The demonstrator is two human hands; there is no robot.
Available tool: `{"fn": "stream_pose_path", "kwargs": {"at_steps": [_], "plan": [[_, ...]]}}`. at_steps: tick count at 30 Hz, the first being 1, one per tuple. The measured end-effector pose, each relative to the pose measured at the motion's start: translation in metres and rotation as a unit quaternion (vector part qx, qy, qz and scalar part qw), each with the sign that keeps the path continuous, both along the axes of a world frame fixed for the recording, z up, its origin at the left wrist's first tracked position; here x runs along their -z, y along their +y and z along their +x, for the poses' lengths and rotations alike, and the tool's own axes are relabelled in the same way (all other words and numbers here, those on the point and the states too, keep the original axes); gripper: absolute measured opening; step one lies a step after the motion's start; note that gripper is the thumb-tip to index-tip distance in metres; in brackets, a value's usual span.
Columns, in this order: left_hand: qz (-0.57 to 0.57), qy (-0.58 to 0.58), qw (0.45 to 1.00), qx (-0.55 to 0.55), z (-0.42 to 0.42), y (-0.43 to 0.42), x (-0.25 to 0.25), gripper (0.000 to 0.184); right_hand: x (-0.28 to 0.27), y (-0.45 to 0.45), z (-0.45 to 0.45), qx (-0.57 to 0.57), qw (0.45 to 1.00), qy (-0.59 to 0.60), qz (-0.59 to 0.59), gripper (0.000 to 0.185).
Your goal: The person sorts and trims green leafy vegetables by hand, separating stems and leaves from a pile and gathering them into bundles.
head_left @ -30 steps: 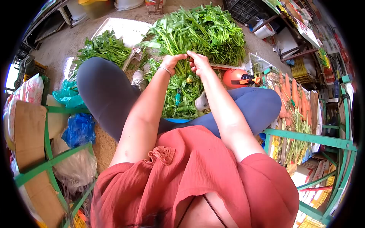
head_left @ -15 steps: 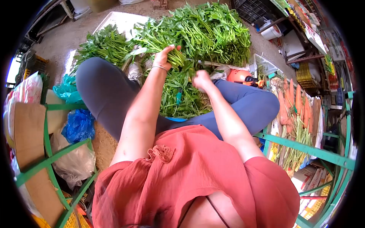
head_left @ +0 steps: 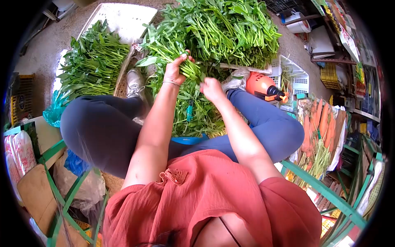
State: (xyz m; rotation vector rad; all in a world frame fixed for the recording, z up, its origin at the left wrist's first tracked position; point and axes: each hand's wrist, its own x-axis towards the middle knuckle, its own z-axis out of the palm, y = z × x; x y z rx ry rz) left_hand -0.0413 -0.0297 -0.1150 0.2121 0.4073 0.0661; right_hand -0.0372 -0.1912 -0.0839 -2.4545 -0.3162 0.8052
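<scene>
- Blue leggings point(head_left: 267, 142) cover two bent knees at 10 and 2 o'clock, walling in the working space; one blue tub point(head_left: 190, 140) shows its edge between them at 12.
- Green metal rails point(head_left: 321, 189) stand at both sides; one blue plastic bag point(head_left: 76, 164) sits at 9.
- Loose greens point(head_left: 201, 115), too tangled to count, lie at 12, one teal object point(head_left: 189, 111) among them.
- Right hand point(head_left: 212, 89): fingers curled almost into a fist beside the stem ends; I cannot tell whether it grips anything.
- Left hand point(head_left: 175, 74): one bracelet at the wrist, fingers closed around one bunch of greens point(head_left: 191, 69) at 12, leaves towards 11.
- Two shoes point(head_left: 134, 84) rest at 11 and between 12 and 1.
- At least four carrots point(head_left: 319, 123) lie at 2.
- One orange bottle point(head_left: 257, 84) stands at 1, near one white basket point(head_left: 294, 74).
- One white tray point(head_left: 121, 20) at 11 bears one smaller pile point(head_left: 94, 66).
- One large heap of greens point(head_left: 230, 33) fills 12, partly behind the held bunch.
- One white bucket point(head_left: 297, 24) is farther off at 1.
</scene>
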Motion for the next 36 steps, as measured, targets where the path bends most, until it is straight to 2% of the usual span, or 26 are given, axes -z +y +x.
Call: {"fn": "stream_pose_path", "kwargs": {"at_steps": [1,3,4,5,6,7,9,11,13,15,16,17,19,24,25,27,29,31,33,35,36], "plan": [[0.004,0.002,1.0,-0.012,0.003,0.004,-0.004,0.024,0.027,-0.016,-0.002,-0.036,0.995,-0.001,-0.092,0.014],[0.03,-0.016,0.999,-0.02,0.015,0.016,0.004,0.023,0.06,-0.048,-0.011,-0.098,0.96,0.036,-0.26,0.026],[0.06,0.015,0.998,-0.022,0.02,0.021,0.007,0.023,0.024,-0.038,-0.008,-0.13,0.95,0.089,-0.271,0.041],[0.056,0.018,0.998,-0.026,0.024,0.023,0.01,0.023,0.021,-0.032,0.001,-0.134,0.948,0.091,-0.275,0.041],[0.072,0.046,0.996,-0.025,0.026,0.024,0.007,0.022,0.022,-0.024,0.011,-0.017,0.977,0.019,-0.212,0.041],[0.091,0.072,0.993,-0.024,0.028,0.025,0.007,0.022,0.018,-0.012,0.022,0.101,0.983,-0.055,-0.143,0.041],[0.081,0.111,0.99,-0.039,0.032,0.022,0.01,0.019,0.001,0.016,0.048,0.081,0.959,-0.253,-0.095,0.038],[0.044,0.117,0.991,-0.052,0.034,0.017,0.029,0.019,-0.006,0.041,0.073,0.09,0.959,-0.238,-0.126,0.034],[0.011,0.149,0.988,-0.048,0.034,0.013,0.025,0.014,0.015,0.041,0.088,0.07,0.954,-0.269,-0.112,0.028],[0.032,0.165,0.985,-0.026,0.036,0.011,0.028,0.013,0.018,0.044,0.096,0.11,0.962,-0.25,-0.008,0.021],[0.03,0.169,0.985,-0.008,0.036,0.012,0.032,0.015,0.019,0.047,0.096,0.224,0.953,-0.116,0.171,0.016],[0.025,0.173,0.985,-0.01,0.036,0.011,0.035,0.015,0.019,0.044,0.093,0.272,0.937,-0.048,0.214,0.015],[0.001,0.14,0.989,0.051,0.037,0.009,0.036,0.021,-0.009,0.047,0.074,0.288,0.925,0.04,0.243,0.016],[0.018,0.134,0.979,0.15,0.032,0.007,0.019,0.018,0.01,0.039,0.053,0.232,0.948,0.009,0.217,0.013],[0.019,0.135,0.979,0.152,0.031,0.007,0.019,0.018,0.012,0.039,0.052,0.234,0.948,0.009,0.218,0.013],[0.06,0.147,0.977,0.144,0.032,0.004,0.019,0.019,0.012,0.04,0.051,0.148,0.978,-0.075,0.131,0.014],[0.099,0.14,0.978,0.121,0.033,0.001,0.034,0.021,0.004,0.038,0.048,0.122,0.984,-0.074,0.102,0.015],[0.095,0.115,0.985,0.085,0.031,0.003,0.025,0.022,-0.006,0.035,0.046,0.008,0.992,-0.084,-0.093,0.016],[0.066,0.136,0.983,0.105,0.033,0.009,0.02,0.023,0.028,0.007,0.049,-0.078,0.968,0.012,-0.239,0.021],[0.083,0.127,0.984,0.098,0.036,0.011,0.022,0.022,0.041,-0.008,0.051,0.04,0.993,0.058,-0.097,0.024],[0.111,0.119,0.982,0.092,0.035,0.011,0.021,0.02,0.026,0.004,0.057,0.099,0.994,0.012,-0.04,0.025]]}}
